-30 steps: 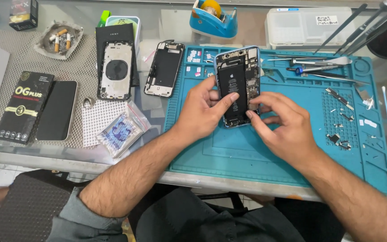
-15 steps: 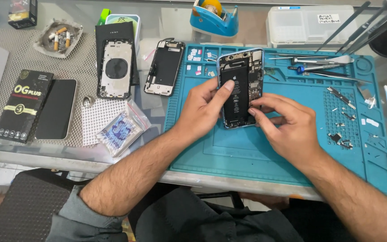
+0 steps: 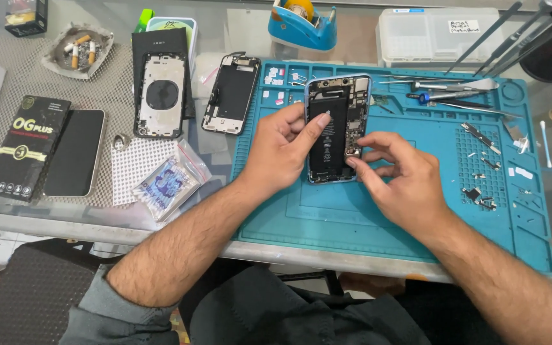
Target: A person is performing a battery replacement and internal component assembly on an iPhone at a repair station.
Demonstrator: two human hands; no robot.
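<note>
Hands working over the blue repair mat (image 3: 327,217) near the surface's front edge: left hand (image 3: 282,150) gripping the opened phone (image 3: 337,128) by its left side, thumb lying across the black battery, tilting it up off the mat's upper middle. Right hand (image 3: 400,182) pinching with fingertips (image 3: 356,156) at the phone's lower right edge, touching the board there. Lying toward the surface's far edge: back housing (image 3: 160,96), black screen panel (image 3: 231,92), tape dispenser (image 3: 301,25); tweezers (image 3: 455,89) resting at the mat's far right corner.

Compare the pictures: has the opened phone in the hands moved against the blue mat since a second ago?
No. The opened phone sits at the same spot near the blue mat's top edge; only the right hand shifted slightly.
</note>
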